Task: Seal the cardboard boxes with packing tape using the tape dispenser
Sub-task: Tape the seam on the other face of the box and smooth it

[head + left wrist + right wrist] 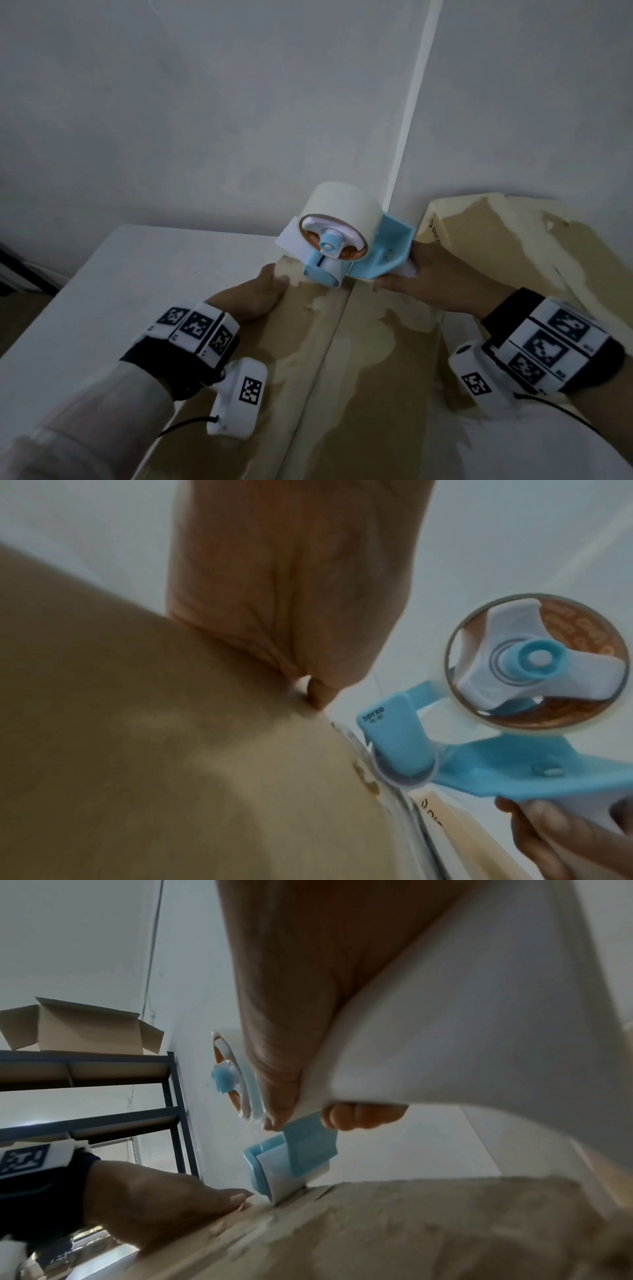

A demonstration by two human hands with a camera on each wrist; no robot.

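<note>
A brown cardboard box [370, 377] with scuffed, torn top flaps lies in front of me, its centre seam running away toward the wall. A blue and white tape dispenser [342, 246] carrying a roll of pale tape sits with its roller at the far end of that seam. My right hand [431, 284] grips the dispenser's white handle [462, 1042]. My left hand [260, 294] lies flat on the left flap, fingertips at the box's far edge beside the dispenser [479, 723]. The roller [291, 1172] touches the box edge in the right wrist view.
A second, pale cardboard box [496, 240] stands behind on the right against the wall. A white table [120, 291] extends to the left. A dark metal shelf rack [137, 1091] with an open carton [78, 1028] on top stands to the left.
</note>
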